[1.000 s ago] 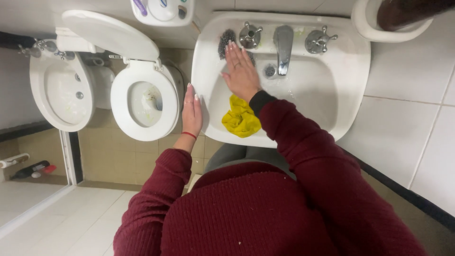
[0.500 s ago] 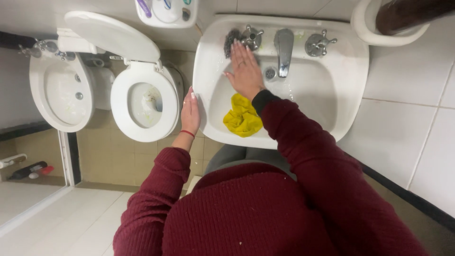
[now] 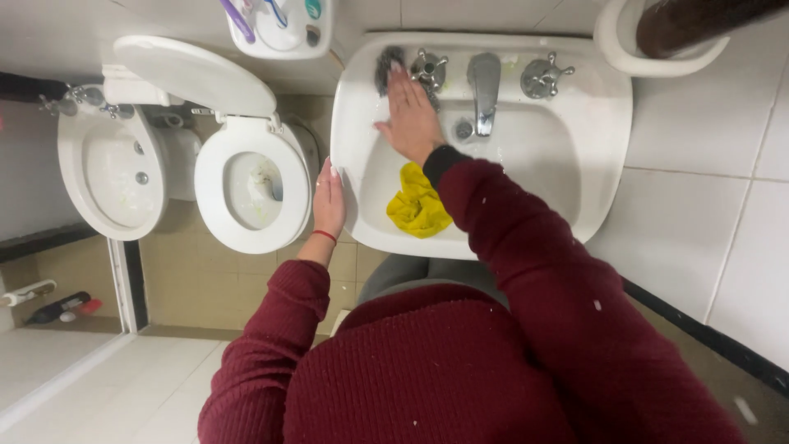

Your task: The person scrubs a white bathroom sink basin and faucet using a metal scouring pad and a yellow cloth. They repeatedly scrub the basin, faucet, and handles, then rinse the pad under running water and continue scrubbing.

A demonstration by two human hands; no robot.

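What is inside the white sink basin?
A crumpled yellow cloth lies in the sink, near the front. The right hand rests flat further back, covering the basin beneath; the drain shows.

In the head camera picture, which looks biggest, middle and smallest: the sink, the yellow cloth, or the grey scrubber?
1. Sink, by far the biggest.
2. Yellow cloth lying in it.
3. Grey scrubber, though the right hand hides part of it, so its full size is unsure.

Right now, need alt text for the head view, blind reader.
Seen from above, a person in a maroon sweater reaches the right hand to a grey scrubber on a white sink; the left hand rests on its edge. A yellow cloth lies in the basin, a toilet alongside.
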